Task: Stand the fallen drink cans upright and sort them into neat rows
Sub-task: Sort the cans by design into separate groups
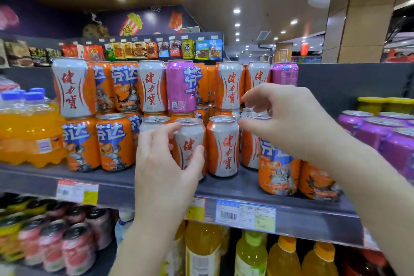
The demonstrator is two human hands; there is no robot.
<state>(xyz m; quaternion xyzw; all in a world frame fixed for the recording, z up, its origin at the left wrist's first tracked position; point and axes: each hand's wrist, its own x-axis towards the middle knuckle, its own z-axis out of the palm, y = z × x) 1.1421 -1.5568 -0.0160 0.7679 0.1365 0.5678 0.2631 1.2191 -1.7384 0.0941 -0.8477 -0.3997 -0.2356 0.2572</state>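
Left hand point(165, 163): clamped on a white-and-orange can point(190, 141). The thumb lies on the can's right side and the fingers wrap its left side near the top.
Held can: upright, in the front row of the grey shelf point(235, 186). Its base is hidden behind the hand, so contact with the shelf cannot be told.
Neighbour can point(223, 145): same white-and-orange kind, upright on the shelf just right of the held can, with a narrow gap between them.
Right hand point(291, 119): raised over the next can to the right point(248, 148). The fingers are curled above its silver lid and the thumb is at the near left edge of the rim.
Right hand grip: cannot tell whether the fingertips touch the lid or stay just above it.
Can under right hand: upright, one place right of the neighbour can, partly behind an orange cartoon can point(276, 170) that stands nearer the shelf edge.
Upper tier: a second layer of cans stands on the lids of the lower ones, mixed white, orange and purple, including a purple can point(181, 85) behind the held can.
Left of the cans: orange drink bottles point(26, 132) with blue caps.
Right end: purple cans point(369, 127), well apart from both hands.
Shelf lip: price tags point(245, 215) below the hands.
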